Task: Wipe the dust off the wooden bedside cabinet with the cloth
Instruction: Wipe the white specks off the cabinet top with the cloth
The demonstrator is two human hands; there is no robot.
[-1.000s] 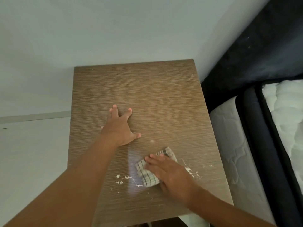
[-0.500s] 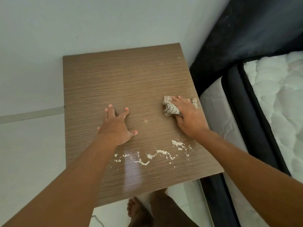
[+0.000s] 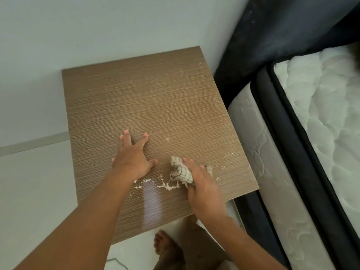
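Note:
The wooden bedside cabinet point(image 3: 152, 102) fills the middle of the view, its brown grained top seen from above. My left hand point(image 3: 134, 156) lies flat on the top with its fingers spread, holding nothing. My right hand point(image 3: 202, 190) grips a bunched checked cloth point(image 3: 180, 173) and presses it onto the top near the front right. A line of white dust crumbs point(image 3: 165, 185) lies just left of the cloth, between my two hands. A few more specks point(image 3: 223, 167) sit near the right edge.
A white wall stands behind and left of the cabinet. A dark headboard point(image 3: 282, 32) and a bed with a white quilted mattress point(image 3: 321, 106) are close on the right. My bare foot point(image 3: 165, 246) is on the pale floor below the front edge.
My right hand has pulled the cloth from the right middle of the top back toward the front, up against the dust line. My left hand has stayed planted.

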